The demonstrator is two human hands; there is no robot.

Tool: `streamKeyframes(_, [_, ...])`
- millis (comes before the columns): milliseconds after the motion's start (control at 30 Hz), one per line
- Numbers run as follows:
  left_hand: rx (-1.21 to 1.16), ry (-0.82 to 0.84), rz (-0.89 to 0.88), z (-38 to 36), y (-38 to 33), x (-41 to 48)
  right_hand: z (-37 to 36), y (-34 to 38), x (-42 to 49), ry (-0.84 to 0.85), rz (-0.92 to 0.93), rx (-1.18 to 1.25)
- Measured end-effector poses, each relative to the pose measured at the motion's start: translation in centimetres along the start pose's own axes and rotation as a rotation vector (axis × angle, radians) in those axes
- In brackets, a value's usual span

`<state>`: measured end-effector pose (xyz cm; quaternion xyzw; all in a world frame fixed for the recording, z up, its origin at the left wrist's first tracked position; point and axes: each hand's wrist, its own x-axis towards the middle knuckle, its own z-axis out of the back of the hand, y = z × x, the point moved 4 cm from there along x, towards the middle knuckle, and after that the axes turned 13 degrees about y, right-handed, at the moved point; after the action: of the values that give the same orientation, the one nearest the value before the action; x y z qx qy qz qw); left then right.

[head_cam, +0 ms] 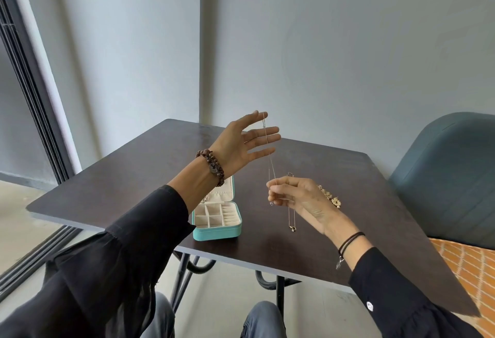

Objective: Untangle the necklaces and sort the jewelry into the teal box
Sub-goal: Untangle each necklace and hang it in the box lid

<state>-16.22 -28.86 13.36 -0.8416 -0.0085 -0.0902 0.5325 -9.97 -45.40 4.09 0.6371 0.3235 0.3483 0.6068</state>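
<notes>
A thin silver necklace chain (268, 158) hangs taut above the table. My left hand (241, 144) is raised and holds the chain's top end at its uppermost fingertips, with the other fingers spread straight. Lower down, my right hand (294, 195) pinches the same chain, whose small end (271, 203) dangles below the fingers. A gold necklace with a dark pendant (293, 228) also hangs from my right hand. The teal box (217, 233) stands open on the table under my left forearm, showing cream compartments.
Gold jewelry pieces (332, 199) lie on the dark table (348, 230) just behind my right hand. A blue chair (450, 176) stands at the right with an orange patterned surface (471, 270) beside it. A window frame runs along the left.
</notes>
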Motion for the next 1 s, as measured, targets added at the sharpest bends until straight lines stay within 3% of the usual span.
streamKeyframes(400, [0.025, -0.123, -0.042, 2.5, 1.4, -0.3, -1.2, 3.1, -0.9, -0.032, 0.055, -0.124])
streamKeyframes(667, [0.333, 0.033, 0.133, 1.6, 2.7, -1.2, -2.3, 6.5, -0.7, -0.001, 0.141, -0.165])
streamKeyframes(800, [0.537, 0.085, 0.166, 0.7, 2.7, -1.8, -2.0, 7.4, -0.4, -0.062, 0.168, -0.193])
streamKeyframes(1000, [0.592, 0.113, 0.206, -0.1, 2.9, -2.5, -1.2, 6.7, -0.5, -0.201, 0.142, -0.196])
